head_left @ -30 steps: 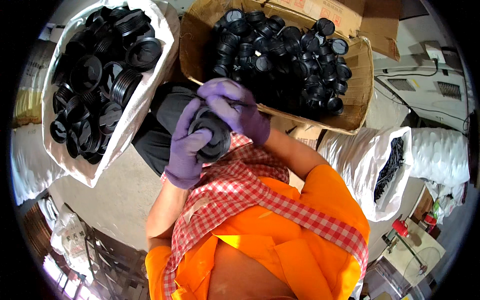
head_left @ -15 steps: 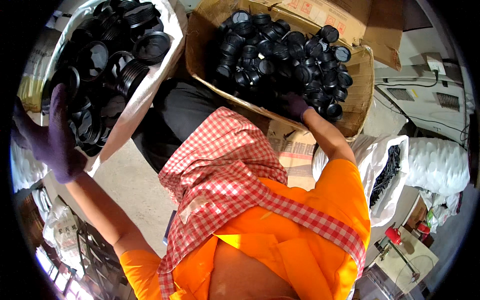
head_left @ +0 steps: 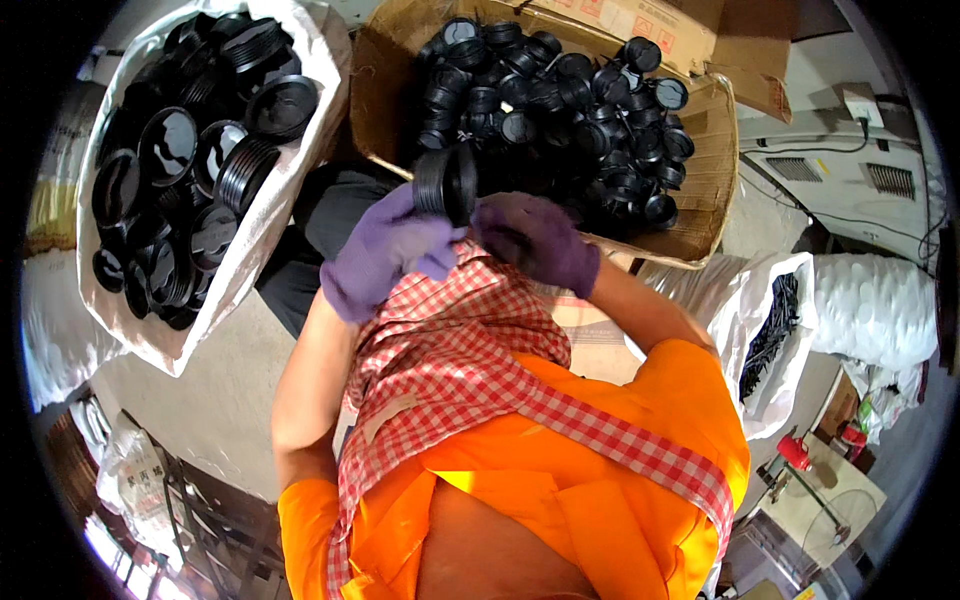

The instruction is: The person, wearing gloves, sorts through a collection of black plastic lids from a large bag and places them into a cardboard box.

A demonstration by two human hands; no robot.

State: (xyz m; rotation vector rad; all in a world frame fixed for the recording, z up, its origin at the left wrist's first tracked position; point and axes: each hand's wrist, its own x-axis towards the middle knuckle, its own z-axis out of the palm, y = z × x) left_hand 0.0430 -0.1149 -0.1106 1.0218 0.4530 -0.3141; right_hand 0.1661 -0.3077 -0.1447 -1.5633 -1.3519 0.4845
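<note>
Both my hands wear purple gloves and meet in front of my chest. My left hand [head_left: 385, 255] grips a black ribbed round cap [head_left: 445, 185], held on edge. My right hand [head_left: 540, 245] is curled right beside it, with something small and dark, apparently a small black cap, in its palm. Just beyond the hands stands a cardboard box [head_left: 700, 230] heaped with small black caps [head_left: 560, 90]. To my left an open white sack [head_left: 270, 220] holds larger black lids [head_left: 170, 140]. An orange shirt and a red checked cloth cover my front.
At my right stands another white sack [head_left: 775, 330] with black pieces, and more white sacks [head_left: 870, 310] behind it. A white machine housing [head_left: 850, 180] sits at the upper right. A red object [head_left: 795, 452] lies lower right. Grey concrete floor [head_left: 190, 400] shows at the left.
My left hand came back from the sack at the far left, my right hand from the cardboard box. Both now meet at my chest with a ribbed cap between them.
</note>
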